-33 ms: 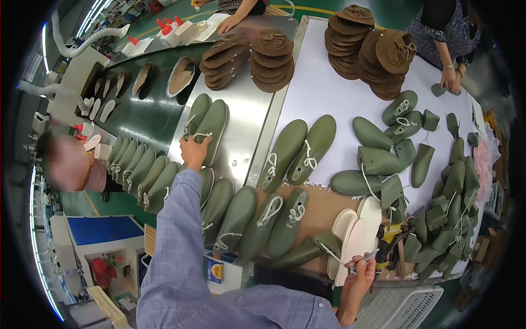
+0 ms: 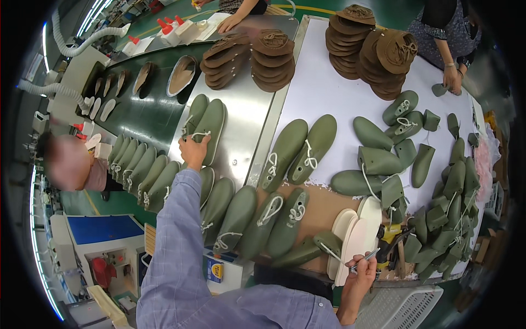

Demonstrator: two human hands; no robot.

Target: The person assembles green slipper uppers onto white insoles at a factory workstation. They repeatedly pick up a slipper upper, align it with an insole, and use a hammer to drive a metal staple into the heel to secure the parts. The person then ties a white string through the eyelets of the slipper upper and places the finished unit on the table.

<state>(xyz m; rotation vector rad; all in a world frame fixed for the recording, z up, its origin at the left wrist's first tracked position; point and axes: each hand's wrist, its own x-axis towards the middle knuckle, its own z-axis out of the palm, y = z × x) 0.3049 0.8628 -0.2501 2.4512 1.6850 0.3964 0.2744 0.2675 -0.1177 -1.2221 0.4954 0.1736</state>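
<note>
My left hand (image 2: 194,151) reaches out to a pair of green shoe lasts on the metal tabletop. Its fingers are closed around the heel end of the right-hand green shoe last (image 2: 212,129). The left-hand last (image 2: 195,116) stands right beside it, touching or nearly so. Low on the right, my right hand (image 2: 359,279) is closed on a slim silvery metal tool (image 2: 371,254), whose exact kind I cannot make out. Next to that hand stand several pale insoles (image 2: 353,244). More green lasts with white cords (image 2: 235,219) lie in a row between my arms.
Brown shoe uppers (image 2: 271,60) are stacked at the far edge. Many loose lasts (image 2: 446,219) are heaped at the right, by a yellow-and-black tool (image 2: 390,234). A dark green conveyor (image 2: 153,109) runs at the left. Co-workers' hands (image 2: 452,79) show at the far right and far middle.
</note>
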